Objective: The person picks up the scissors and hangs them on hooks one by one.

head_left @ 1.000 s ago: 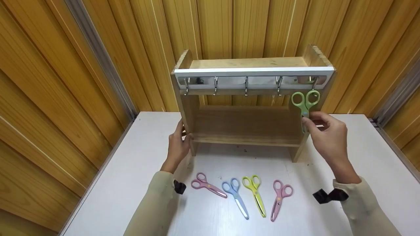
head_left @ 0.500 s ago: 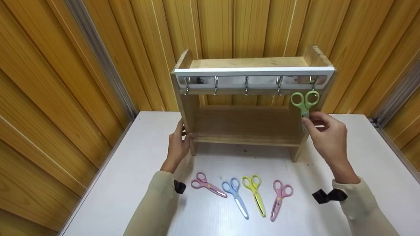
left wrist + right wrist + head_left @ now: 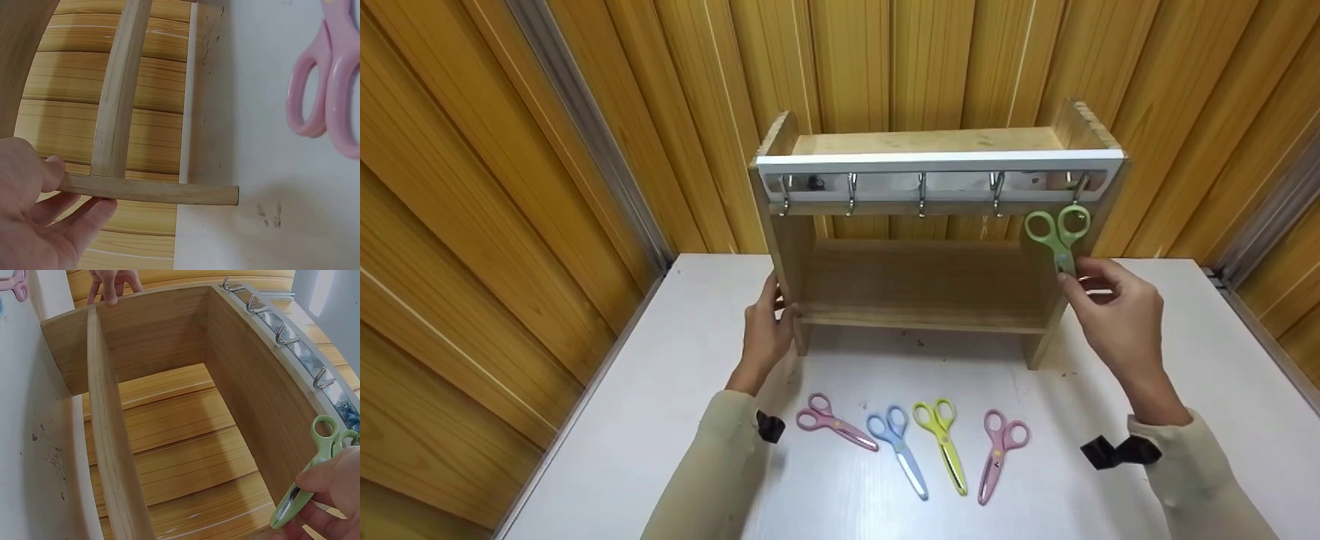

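Observation:
Green scissors [image 3: 1059,238] hang handles-up at the right end of a wooden shelf [image 3: 922,289]. My right hand [image 3: 1121,315] pinches their blades between thumb and fingers. Their right finger loop is at the rightmost metal hook [image 3: 1081,187], whose tip shows within the loop; whether the hook bears their weight, I cannot tell. At the shelf's other end, my left hand [image 3: 767,330] grips the left side panel, thumb in front and fingers behind. The left wrist view shows this thumb and fingers around the panel's edge [image 3: 152,190].
On the white table [image 3: 660,390] before the shelf lie pink scissors [image 3: 838,424], blue scissors [image 3: 898,450], yellow scissors [image 3: 941,442] and another pink pair [image 3: 999,454]. Several hooks line a metal strip [image 3: 885,182] along the shelf's top front. Wood-patterned walls [image 3: 855,67] stand behind.
My right hand has shifted slightly right, swinging the green scissors' blades right while their loops stay near the hook. My left hand keeps its hold on the shelf.

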`<state>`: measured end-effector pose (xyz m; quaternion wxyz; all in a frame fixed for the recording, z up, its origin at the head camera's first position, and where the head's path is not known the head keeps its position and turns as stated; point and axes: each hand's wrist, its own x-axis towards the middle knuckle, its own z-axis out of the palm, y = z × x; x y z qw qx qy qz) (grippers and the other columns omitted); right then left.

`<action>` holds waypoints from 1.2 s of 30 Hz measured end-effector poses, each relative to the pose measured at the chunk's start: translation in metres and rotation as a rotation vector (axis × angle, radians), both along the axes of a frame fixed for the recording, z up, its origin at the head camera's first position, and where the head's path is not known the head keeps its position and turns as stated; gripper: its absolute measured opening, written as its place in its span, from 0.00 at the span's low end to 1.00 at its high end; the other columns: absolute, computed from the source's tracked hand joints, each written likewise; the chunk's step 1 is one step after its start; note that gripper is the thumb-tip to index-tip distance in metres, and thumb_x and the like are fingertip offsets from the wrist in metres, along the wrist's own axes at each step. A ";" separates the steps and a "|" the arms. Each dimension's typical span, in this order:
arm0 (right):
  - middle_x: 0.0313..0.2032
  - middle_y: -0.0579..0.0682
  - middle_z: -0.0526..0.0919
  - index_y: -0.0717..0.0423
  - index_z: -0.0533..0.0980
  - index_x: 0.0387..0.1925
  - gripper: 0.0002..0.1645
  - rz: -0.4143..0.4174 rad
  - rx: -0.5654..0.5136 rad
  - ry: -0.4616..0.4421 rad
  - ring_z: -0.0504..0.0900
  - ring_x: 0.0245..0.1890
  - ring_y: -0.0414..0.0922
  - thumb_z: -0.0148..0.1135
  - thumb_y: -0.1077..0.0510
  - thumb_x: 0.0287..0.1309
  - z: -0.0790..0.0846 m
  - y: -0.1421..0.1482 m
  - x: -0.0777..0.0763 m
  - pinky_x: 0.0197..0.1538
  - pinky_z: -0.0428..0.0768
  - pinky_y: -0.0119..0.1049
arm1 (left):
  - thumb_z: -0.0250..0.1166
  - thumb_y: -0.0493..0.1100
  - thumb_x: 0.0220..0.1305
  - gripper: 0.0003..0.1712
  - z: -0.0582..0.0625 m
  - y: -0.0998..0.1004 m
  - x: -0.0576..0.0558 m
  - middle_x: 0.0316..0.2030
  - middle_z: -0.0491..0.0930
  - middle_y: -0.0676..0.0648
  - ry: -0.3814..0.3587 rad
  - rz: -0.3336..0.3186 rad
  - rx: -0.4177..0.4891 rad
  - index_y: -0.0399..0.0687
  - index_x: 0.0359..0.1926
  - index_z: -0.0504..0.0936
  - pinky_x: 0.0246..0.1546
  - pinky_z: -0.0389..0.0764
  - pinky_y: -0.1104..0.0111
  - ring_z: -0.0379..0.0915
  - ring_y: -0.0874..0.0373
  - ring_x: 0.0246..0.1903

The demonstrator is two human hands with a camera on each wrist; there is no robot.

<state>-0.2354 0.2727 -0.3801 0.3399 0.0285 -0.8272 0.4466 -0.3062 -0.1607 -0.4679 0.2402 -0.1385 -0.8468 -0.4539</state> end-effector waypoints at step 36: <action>0.40 0.54 0.87 0.62 0.82 0.50 0.16 0.026 0.090 0.020 0.79 0.35 0.26 0.71 0.63 0.61 -0.002 0.001 0.003 0.37 0.76 0.13 | 0.60 0.28 0.72 0.39 0.001 0.000 0.000 0.64 0.76 0.33 -0.030 -0.008 0.011 0.46 0.79 0.59 0.50 0.87 0.53 0.82 0.40 0.54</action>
